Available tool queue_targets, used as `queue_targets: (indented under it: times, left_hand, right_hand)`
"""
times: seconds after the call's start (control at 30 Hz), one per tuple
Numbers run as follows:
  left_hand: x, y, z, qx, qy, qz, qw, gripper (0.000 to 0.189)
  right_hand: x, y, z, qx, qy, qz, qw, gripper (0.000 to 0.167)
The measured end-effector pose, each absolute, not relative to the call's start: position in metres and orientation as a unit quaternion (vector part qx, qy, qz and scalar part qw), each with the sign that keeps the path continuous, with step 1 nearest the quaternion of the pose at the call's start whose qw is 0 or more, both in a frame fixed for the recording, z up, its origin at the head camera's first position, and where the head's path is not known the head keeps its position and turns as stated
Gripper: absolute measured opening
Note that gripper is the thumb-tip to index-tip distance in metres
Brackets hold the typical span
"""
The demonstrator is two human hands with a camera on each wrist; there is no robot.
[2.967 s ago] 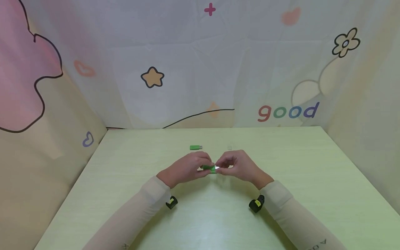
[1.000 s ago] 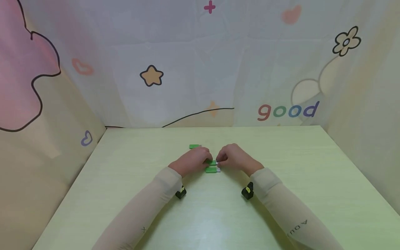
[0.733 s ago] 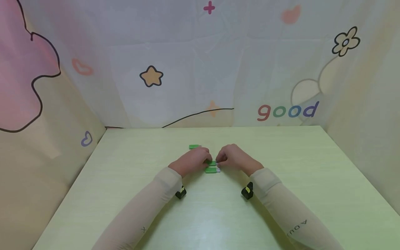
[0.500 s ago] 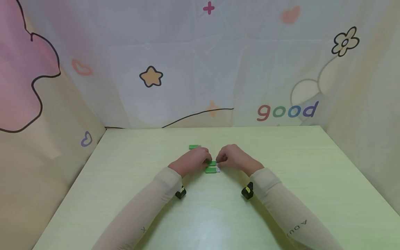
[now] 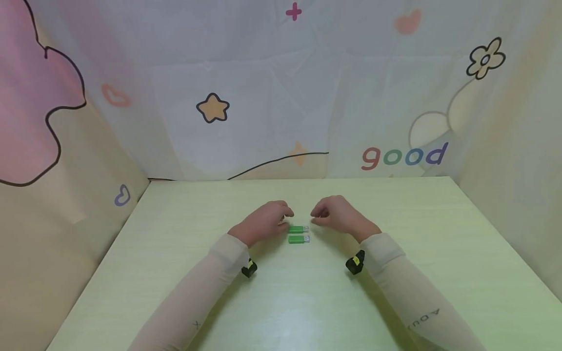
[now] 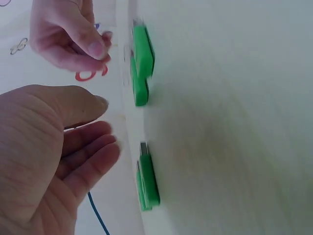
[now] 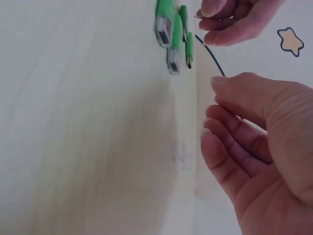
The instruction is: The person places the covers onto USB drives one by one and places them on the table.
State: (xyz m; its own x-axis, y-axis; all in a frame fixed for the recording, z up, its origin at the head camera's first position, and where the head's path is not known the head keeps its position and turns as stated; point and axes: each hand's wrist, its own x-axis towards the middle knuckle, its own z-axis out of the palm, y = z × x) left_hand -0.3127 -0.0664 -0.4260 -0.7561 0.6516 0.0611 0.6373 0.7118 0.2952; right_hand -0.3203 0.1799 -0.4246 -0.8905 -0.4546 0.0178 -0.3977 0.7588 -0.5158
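Two green USB sticks lie side by side on the table, a nearer one (image 5: pixel 296 240) and a farther one (image 5: pixel 297 229), their plugs pointing right under clear caps. My left hand (image 5: pixel 262 222) is just left of the farther stick, thumb and fingers apart and holding nothing. Across from it my right hand (image 5: pixel 344 217) hovers past the plug ends, its fingers loosely bent around an empty gap. In the left wrist view another pair of sticks shows, the front one (image 6: pixel 149 178) with its metal plug bare. The left hand hides that pair in the head view.
Small clear caps (image 7: pixel 182 155) lie on the table beyond the right hand in the right wrist view. The pale table (image 5: pixel 290 302) ends at a printed cloth backdrop (image 5: pixel 263 122), with cloth at both sides too.
Both hands have let go of the farther stick, which stays beside the nearer one. They have drawn apart and slightly away from the body; the left now covers the stick at the back.
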Motion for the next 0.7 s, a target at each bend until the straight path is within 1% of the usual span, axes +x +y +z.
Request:
queue_targets:
  times: [0.13, 0.23, 0.33, 0.47, 0.57, 0.7]
  left_hand:
    - [-0.318, -0.073, -0.425, 0.339, 0.930, 0.144, -0.003, 0.030]
    - [-0.323, -0.079, -0.425, 0.334, 0.932, 0.142, -0.009, 0.033]
    - [-0.328, -0.083, -0.426, 0.325, 0.936, 0.135, -0.003, 0.035]
    - [-0.335, -0.087, -0.429, 0.310, 0.944, 0.110, 0.020, 0.039]
    - [-0.338, -0.088, -0.431, 0.304, 0.948, 0.090, 0.034, 0.040]
    - [-0.339, -0.089, -0.432, 0.299, 0.950, 0.077, 0.041, 0.035]
  right_hand:
    - [-0.324, 0.188, -0.420, -0.210, 0.941, -0.261, 0.040, 0.018]
    - [-0.327, 0.193, -0.418, -0.206, 0.944, -0.254, 0.033, 0.020]
    - [-0.330, 0.197, -0.417, -0.203, 0.945, -0.252, 0.039, 0.024]
    - [-0.333, 0.200, -0.420, -0.202, 0.949, -0.239, 0.052, 0.027]
    - [-0.335, 0.202, -0.422, -0.200, 0.952, -0.225, 0.060, 0.027]
    - [-0.335, 0.202, -0.424, -0.198, 0.954, -0.216, 0.064, 0.023]
